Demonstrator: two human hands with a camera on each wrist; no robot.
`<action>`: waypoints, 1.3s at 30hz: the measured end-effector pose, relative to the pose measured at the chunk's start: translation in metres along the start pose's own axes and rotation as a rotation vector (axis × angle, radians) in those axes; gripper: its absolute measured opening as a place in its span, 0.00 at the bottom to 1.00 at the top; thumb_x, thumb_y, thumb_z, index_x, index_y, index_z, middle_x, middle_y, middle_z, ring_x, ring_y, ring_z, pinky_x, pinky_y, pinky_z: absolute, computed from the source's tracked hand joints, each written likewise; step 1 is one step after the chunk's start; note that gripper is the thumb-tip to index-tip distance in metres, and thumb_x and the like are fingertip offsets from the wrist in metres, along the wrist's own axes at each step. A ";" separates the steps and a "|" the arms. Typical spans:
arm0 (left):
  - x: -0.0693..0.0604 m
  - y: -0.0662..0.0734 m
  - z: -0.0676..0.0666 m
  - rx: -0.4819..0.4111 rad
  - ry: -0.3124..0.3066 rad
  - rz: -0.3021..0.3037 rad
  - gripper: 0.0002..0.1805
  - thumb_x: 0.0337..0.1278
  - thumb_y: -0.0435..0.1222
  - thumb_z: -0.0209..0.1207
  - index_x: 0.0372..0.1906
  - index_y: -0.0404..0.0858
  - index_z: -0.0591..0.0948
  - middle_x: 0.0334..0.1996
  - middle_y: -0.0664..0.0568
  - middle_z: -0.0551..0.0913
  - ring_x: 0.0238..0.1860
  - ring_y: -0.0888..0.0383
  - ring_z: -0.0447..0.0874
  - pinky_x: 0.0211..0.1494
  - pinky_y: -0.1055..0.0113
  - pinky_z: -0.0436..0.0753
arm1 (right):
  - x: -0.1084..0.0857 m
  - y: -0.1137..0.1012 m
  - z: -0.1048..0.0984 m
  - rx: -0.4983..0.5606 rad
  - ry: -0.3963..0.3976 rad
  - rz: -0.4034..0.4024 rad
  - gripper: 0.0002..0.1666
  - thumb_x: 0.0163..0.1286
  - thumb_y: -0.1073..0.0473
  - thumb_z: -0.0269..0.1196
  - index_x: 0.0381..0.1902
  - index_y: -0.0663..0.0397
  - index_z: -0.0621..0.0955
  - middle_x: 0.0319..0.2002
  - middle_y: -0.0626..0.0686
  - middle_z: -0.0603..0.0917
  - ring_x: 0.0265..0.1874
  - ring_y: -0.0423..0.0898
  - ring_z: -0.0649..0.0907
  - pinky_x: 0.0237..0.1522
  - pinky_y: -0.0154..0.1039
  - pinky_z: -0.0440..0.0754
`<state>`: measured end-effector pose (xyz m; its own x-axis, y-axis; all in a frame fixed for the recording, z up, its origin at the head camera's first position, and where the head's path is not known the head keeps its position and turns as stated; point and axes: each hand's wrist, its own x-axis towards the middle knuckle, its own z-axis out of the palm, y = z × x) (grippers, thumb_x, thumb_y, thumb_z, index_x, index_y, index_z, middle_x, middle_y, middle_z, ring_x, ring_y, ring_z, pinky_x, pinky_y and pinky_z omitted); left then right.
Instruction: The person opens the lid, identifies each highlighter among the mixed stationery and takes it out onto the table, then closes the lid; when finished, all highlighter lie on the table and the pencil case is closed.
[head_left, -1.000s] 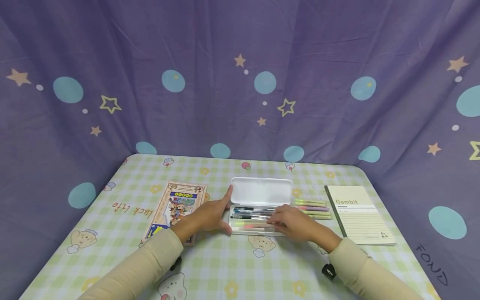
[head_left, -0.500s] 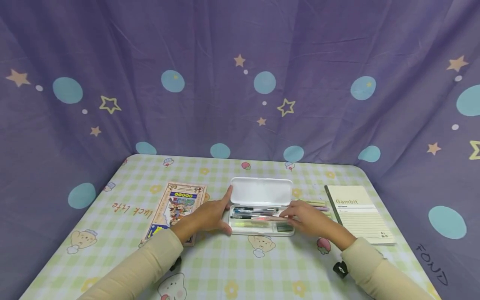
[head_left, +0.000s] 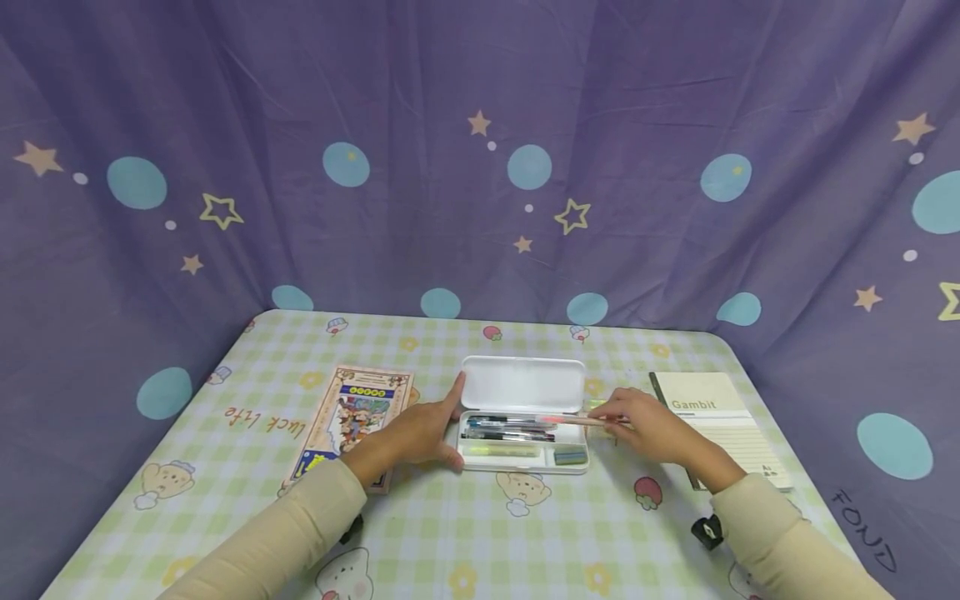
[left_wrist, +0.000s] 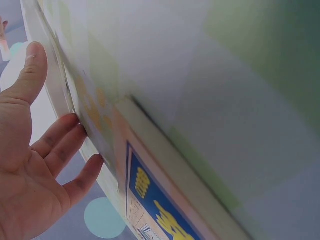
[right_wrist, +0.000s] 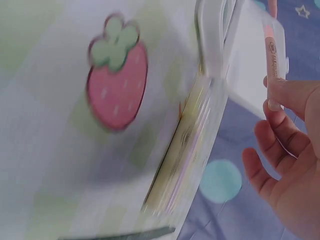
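Observation:
A white pencil case (head_left: 522,383) lies with its lid raised at mid-table. My left hand (head_left: 429,429) rests against its left side, thumb apart and fingers extended. Between thumb and fingertips, my right hand (head_left: 641,425) pinches a pink highlighter (right_wrist: 272,57), held above the case's right edge. Several pens (head_left: 510,429) fill the rear compartment. In the front one are a yellow-green highlighter (head_left: 501,451) and a small blue-grey block (head_left: 570,457) whose kind is unclear. More slim highlighters (right_wrist: 180,145) lie on the table right of the case, mostly hidden by my right hand in the head view.
To the left lies a book with a colourful cartoon cover (head_left: 363,417), close to my left wrist. A notebook marked Gambit (head_left: 701,402) lies at the right, partly under my right forearm. A purple curtain (head_left: 420,233) hangs behind the table.
My right hand has lifted the pink highlighter from the case's front compartment and carried it right and slightly back. The blue-grey block is now uncovered. My left hand stays in place.

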<state>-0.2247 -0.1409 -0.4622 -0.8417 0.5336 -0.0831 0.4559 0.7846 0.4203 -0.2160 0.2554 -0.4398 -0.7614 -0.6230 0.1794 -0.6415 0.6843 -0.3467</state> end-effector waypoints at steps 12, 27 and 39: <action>0.000 0.000 0.000 0.009 -0.009 -0.014 0.81 0.32 0.58 0.78 0.83 0.40 0.33 0.58 0.49 0.85 0.59 0.49 0.84 0.70 0.54 0.77 | -0.017 0.034 -0.016 -0.011 0.055 0.080 0.14 0.68 0.64 0.68 0.51 0.49 0.89 0.37 0.43 0.83 0.32 0.35 0.77 0.34 0.37 0.79; 0.000 0.000 -0.001 0.010 -0.008 -0.004 0.82 0.31 0.58 0.78 0.83 0.39 0.33 0.58 0.48 0.85 0.59 0.47 0.84 0.70 0.53 0.77 | -0.030 0.071 -0.020 -0.042 0.058 0.179 0.15 0.69 0.66 0.67 0.52 0.51 0.88 0.38 0.47 0.82 0.31 0.35 0.75 0.31 0.35 0.75; 0.001 0.001 0.000 0.015 0.000 -0.006 0.81 0.32 0.58 0.78 0.82 0.38 0.34 0.59 0.48 0.85 0.60 0.47 0.84 0.71 0.53 0.76 | -0.017 0.091 -0.006 -0.091 0.099 0.179 0.12 0.68 0.66 0.66 0.48 0.53 0.89 0.34 0.49 0.82 0.31 0.41 0.78 0.35 0.42 0.78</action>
<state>-0.2248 -0.1393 -0.4620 -0.8443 0.5289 -0.0857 0.4551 0.7924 0.4061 -0.2620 0.3306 -0.4693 -0.8665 -0.4510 0.2139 -0.4975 0.8149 -0.2975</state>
